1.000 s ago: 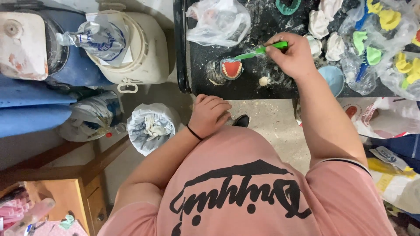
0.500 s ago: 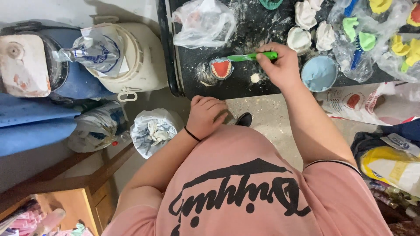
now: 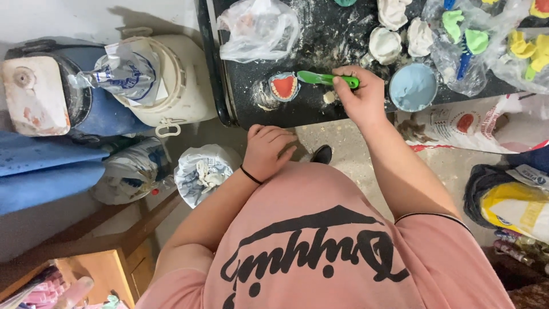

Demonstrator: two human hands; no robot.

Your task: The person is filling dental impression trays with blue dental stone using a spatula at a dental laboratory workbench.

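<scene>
My right hand [image 3: 360,97] gripped green spatula [image 3: 320,79], blade at red-filled tray [image 3: 283,87] on surface [image 3: 320,34]; filling looked unfinished. Left hand [image 3: 267,151] curled, empty.

There is a single view, from a camera worn on the person's head, looking almost straight down along the pink shirt [image 3: 326,252] to the floor [image 3: 343,143]. The dark worktable [image 3: 320,34] fills the upper edge, ahead of the body, at arm's reach. Buckets [image 3: 171,80] and bags stand lower on the left. No second view overlaps it.
</scene>
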